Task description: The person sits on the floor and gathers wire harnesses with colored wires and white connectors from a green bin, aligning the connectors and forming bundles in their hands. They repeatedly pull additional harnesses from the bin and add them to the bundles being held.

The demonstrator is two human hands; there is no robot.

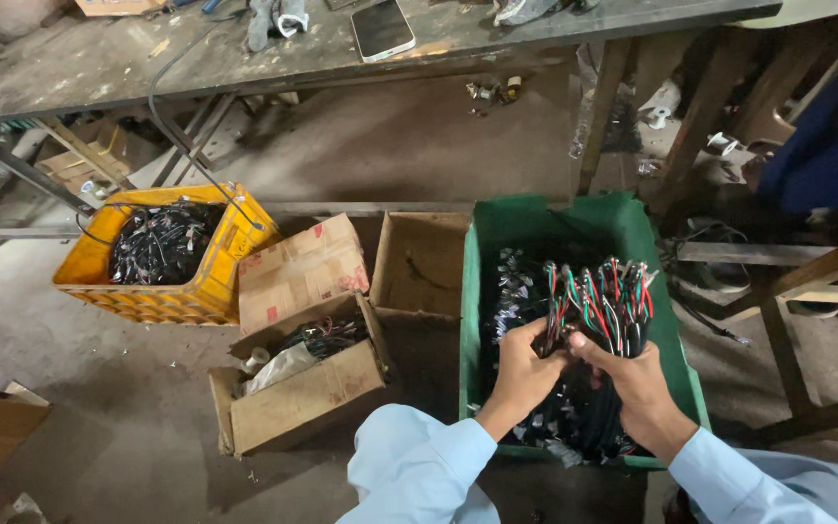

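Observation:
My left hand [521,374] and my right hand [637,383] both grip one thick bundle of black cables [601,309] with red, green and white wire ends fanning out at its top. I hold the bundle upright over a green bin [574,218] that contains more black cables with small tags. Light blue sleeves cover both of my forearms at the bottom of the view.
An open cardboard box [307,383] with a few cables sits left of the bin. A yellow crate [215,281] full of black cables lies farther left. A worn workbench [244,53] with a phone [381,29] runs along the top. Wooden frames [826,277] stand at right.

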